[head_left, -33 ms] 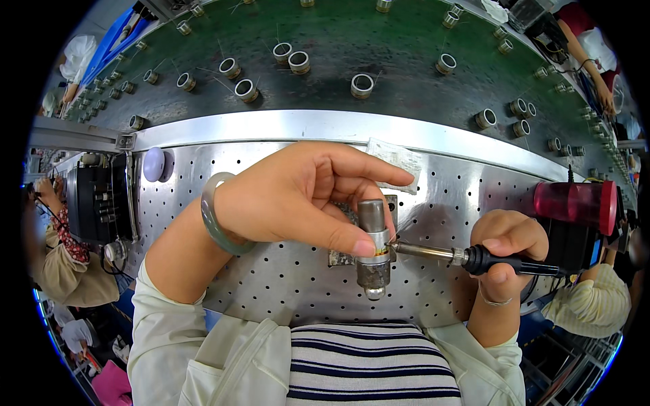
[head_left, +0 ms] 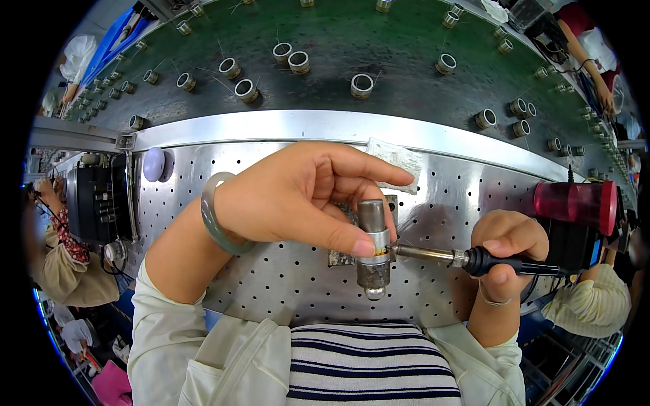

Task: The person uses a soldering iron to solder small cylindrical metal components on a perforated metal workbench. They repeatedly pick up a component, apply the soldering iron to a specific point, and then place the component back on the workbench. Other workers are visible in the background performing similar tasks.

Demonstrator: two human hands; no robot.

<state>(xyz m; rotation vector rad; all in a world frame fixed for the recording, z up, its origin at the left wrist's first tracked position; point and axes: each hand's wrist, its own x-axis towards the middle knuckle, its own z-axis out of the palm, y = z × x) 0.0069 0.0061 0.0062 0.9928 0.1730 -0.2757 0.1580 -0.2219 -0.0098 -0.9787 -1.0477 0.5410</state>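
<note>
My left hand [head_left: 298,196] pinches a small silvery metal ring [head_left: 382,238], its thumb on the ring's near left side and the index finger stretched out above. That ring sits around a dark metal post [head_left: 373,276] with a rounded shiny lower end. A soldering iron [head_left: 433,254] with a black handle lies in the closed fingers of my right hand [head_left: 511,237]. Its tip points left and meets the ring's right side, close to a yellowish band; the exact contact is too small to make out. Part of a dark block [head_left: 338,258] shows behind the post.
Beyond the perforated metal worktop [head_left: 271,287] runs a green belt [head_left: 406,40] carrying several wired metal rings. A white pad [head_left: 399,162] lies at the far edge. A red container [head_left: 572,201] stands right, a lilac knob [head_left: 154,164] left. Other people sit at both sides.
</note>
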